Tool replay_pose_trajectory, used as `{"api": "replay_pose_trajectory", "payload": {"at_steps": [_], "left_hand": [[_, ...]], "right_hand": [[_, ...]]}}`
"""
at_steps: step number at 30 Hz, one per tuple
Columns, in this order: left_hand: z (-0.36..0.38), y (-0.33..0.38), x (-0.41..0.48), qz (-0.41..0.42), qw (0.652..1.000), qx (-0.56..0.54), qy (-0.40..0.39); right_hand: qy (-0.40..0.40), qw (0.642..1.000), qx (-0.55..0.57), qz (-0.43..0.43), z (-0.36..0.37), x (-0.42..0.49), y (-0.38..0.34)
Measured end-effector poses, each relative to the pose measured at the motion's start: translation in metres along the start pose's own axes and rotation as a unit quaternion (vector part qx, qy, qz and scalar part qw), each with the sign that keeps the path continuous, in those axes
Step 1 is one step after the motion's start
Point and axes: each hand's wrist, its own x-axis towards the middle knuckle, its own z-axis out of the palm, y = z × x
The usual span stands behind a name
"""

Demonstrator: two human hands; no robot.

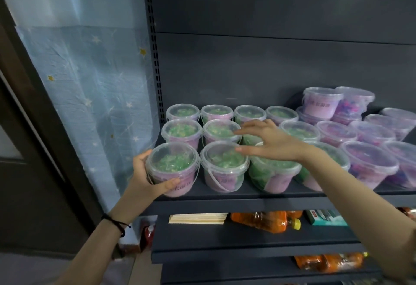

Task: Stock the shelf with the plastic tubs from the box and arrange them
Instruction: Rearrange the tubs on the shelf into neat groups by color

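Several clear plastic tubs with green contents and pink labels stand in rows on the dark shelf (225, 194). My left hand (148, 179) grips the front-left green tub (173, 161) at the shelf's front left corner, thumb across its label. My right hand (267, 140) hovers with fingers spread over the lids of the second-column tubs (222, 163), its fingertips near or touching them. To the right stand several tubs with purple contents (369, 163), two stacked at the back (322, 102).
A blue star-patterned curtain (90, 82) hangs left of the shelf upright. On the lower shelf lie a bundle of wooden sticks (198, 218), orange bottles (265, 220) and a teal pack (324, 217). More orange packs sit lower down.
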Motion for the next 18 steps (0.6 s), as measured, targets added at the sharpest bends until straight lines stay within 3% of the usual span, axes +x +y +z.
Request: {"api": "replay_pose_trajectory", "payload": {"at_steps": [2, 3, 5, 7, 11, 14, 18], "left_hand": [[0.001, 0.005, -0.001, 0.044, 0.99, 0.118, 0.057], [0.003, 0.01, -0.001, 0.105, 0.972, 0.195, 0.076], [0.011, 0.024, 0.001, 0.244, 0.913, 0.321, 0.058], [0.027, 0.038, 0.006, 0.317, 0.864, 0.392, 0.002], [0.064, 0.049, 0.025, 0.311, 0.811, 0.486, -0.101], [0.076, 0.053, 0.033, 0.285, 0.815, 0.49, -0.123], [0.083, 0.054, 0.029, 0.276, 0.84, 0.458, -0.092]], "right_hand": [[0.013, 0.999, -0.04, 0.016, -0.008, -0.008, 0.015], [-0.006, 0.998, -0.064, 0.025, -0.011, -0.013, 0.021], [-0.069, 0.992, -0.094, 0.04, -0.015, -0.023, 0.028], [-0.124, 0.987, -0.096, 0.044, -0.018, -0.032, 0.035], [-0.183, 0.978, -0.093, 0.038, -0.024, -0.037, 0.053], [-0.177, 0.98, -0.086, 0.026, -0.025, -0.037, 0.064], [-0.116, 0.99, -0.08, -0.011, -0.016, -0.036, 0.071]]}}
